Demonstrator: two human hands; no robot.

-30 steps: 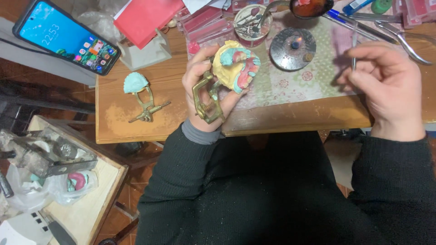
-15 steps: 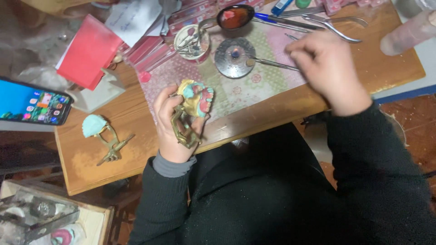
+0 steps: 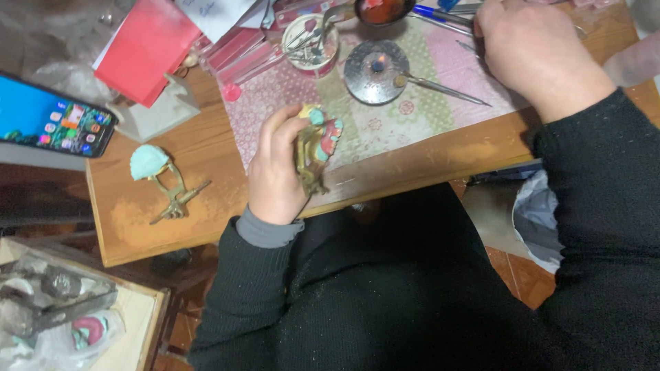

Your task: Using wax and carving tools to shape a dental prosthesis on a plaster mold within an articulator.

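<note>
My left hand (image 3: 275, 172) grips a brass hinged frame carrying a dental model (image 3: 317, 144) with pale yellow, teal and pink parts, held just above the front edge of the wooden table (image 3: 412, 154). My right hand (image 3: 533, 51) is at the far right of the table, fingers curled near several thin metal tools; whether it holds one is hidden. A round metal burner (image 3: 377, 69) with a small flame sits between the hands, and a thin metal instrument (image 3: 440, 88) lies with its tip on it.
A second brass frame with a teal cast (image 3: 161, 180) lies at the table's left. A lit phone (image 3: 51, 127), a red booklet (image 3: 144, 51), a small tool cup (image 3: 311, 41) and a dark bowl (image 3: 381, 10) stand behind. A tray of bagged casts (image 3: 62, 309) sits low left.
My right hand has gone up and right to the tools at the far edge. My left hand has turned the model edge-on. The view has shifted.
</note>
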